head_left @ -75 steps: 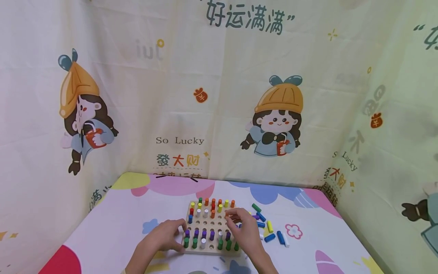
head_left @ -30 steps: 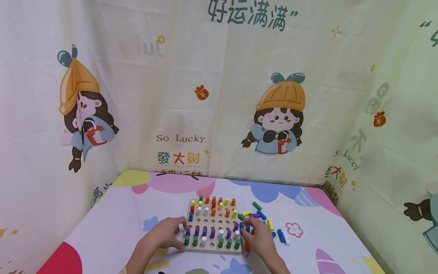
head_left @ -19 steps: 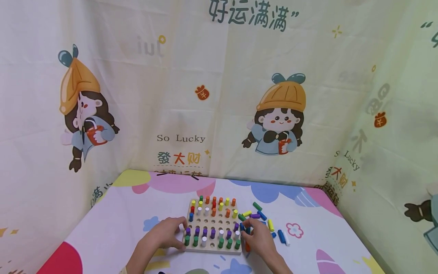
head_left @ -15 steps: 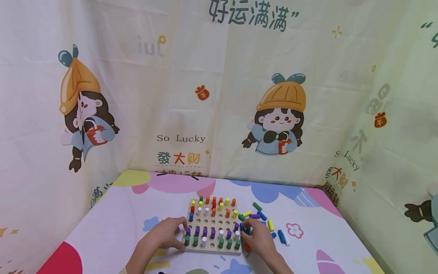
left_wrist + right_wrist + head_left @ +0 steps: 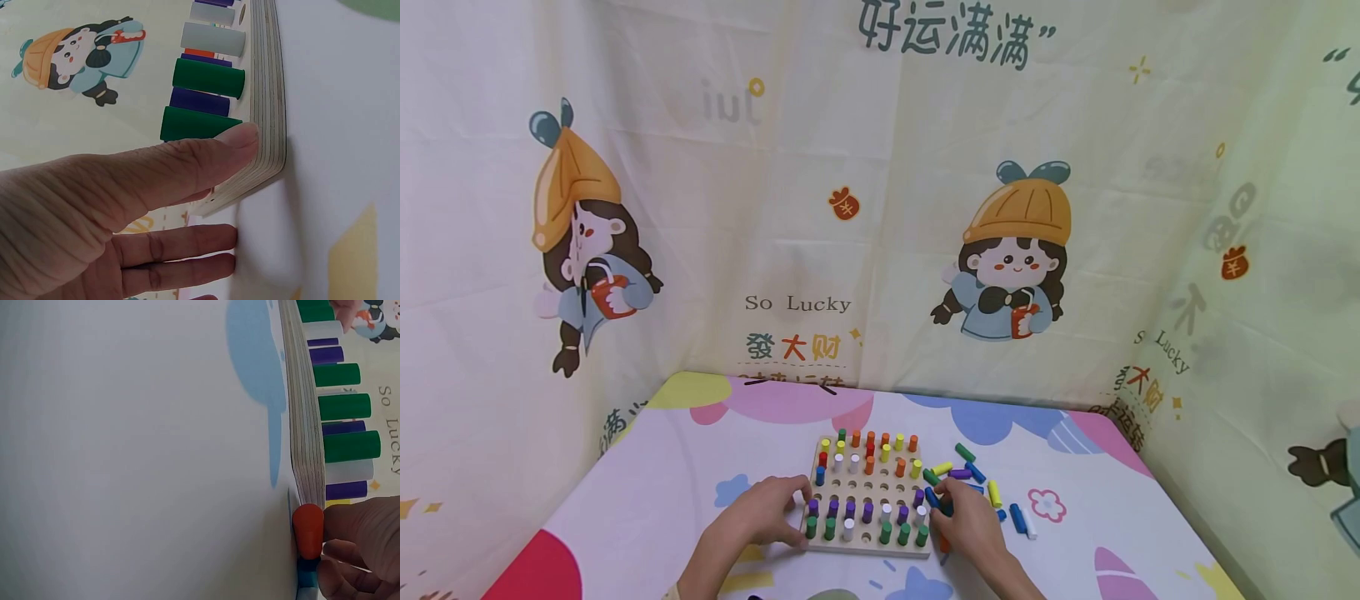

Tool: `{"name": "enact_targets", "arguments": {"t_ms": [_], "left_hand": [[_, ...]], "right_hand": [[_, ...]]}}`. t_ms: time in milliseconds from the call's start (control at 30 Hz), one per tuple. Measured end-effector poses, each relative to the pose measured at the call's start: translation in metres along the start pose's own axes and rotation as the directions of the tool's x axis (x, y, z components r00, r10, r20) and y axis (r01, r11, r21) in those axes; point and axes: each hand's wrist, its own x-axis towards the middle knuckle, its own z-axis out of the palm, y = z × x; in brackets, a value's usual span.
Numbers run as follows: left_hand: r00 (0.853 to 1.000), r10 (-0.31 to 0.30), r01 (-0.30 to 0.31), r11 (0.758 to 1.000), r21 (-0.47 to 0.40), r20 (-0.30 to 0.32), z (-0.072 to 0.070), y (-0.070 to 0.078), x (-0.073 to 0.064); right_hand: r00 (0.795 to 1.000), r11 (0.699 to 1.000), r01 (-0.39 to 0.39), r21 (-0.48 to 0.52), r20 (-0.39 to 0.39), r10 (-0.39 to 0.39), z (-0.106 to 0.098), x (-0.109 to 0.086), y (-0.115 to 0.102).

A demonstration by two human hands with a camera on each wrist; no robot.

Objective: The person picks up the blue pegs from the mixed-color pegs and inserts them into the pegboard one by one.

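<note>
A wooden pegboard point(image 5: 865, 547) carries upright pegs in several colours, with open holes across its middle. My left hand point(image 5: 767, 508) holds the board at its front left corner. In the left wrist view the thumb point(image 5: 231, 147) presses there beside a green peg point(image 5: 194, 122); two straight fingers lie off the board. To the board's right, my right hand point(image 5: 973, 521) is down among loose pegs, thumb and fingers bent about a blue peg point(image 5: 947, 506). An orange peg point(image 5: 308, 531) lies under that hand, nearest the right wrist camera. Whether the blue peg is lifted, I cannot tell.
Several loose pegs lie right of the board, among them a green peg point(image 5: 966, 452), a yellow peg point(image 5: 995, 493) and a white peg point(image 5: 1030, 525). A patterned cloth point(image 5: 647, 500) covers the table. Printed curtains point(image 5: 895, 250) enclose the back and sides.
My right hand has left the board, where an orange peg now stands in a hole, and moved right to the loose pegs. A blue peg there has shifted slightly. The left hand stays put.
</note>
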Motion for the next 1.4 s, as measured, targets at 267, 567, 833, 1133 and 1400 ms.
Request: {"name": "enact_targets", "arguments": {"t_ms": [267,567,833,1133,1400], "left_hand": [[1.0,-0.001,0.002,1.0,-0.01,0.012,-0.001,-0.001,0.0],[1.0,0.006,-0.006,1.0,-0.008,0.003,-0.001,-0.001,0.0],[1.0,0.006,-0.006,1.0,-0.006,-0.003,0.001,0.0,-0.001],[1.0,0.024,-0.024,1.0,-0.019,-0.002,0.002,-0.003,0.0],[0.999,0.036,-0.036,0.999,-0.013,-0.009,0.001,-0.003,-0.001]], "right_hand": [[1.0,1.0,-0.018,-0.025,-0.02,0.017,0.0,-0.001,0.0],[0.998,0.999,-0.051,0.003,-0.039,0.051,-0.001,-0.002,0.001],[0.992,0.996,-0.072,0.058,-0.099,0.078,-0.003,-0.003,0.0],[0.987,0.994,-0.037,0.102,-0.152,0.052,-0.008,-0.005,-0.005],[0.98,0.987,0.034,0.154,-0.2,-0.002,-0.007,-0.009,-0.013]]}}
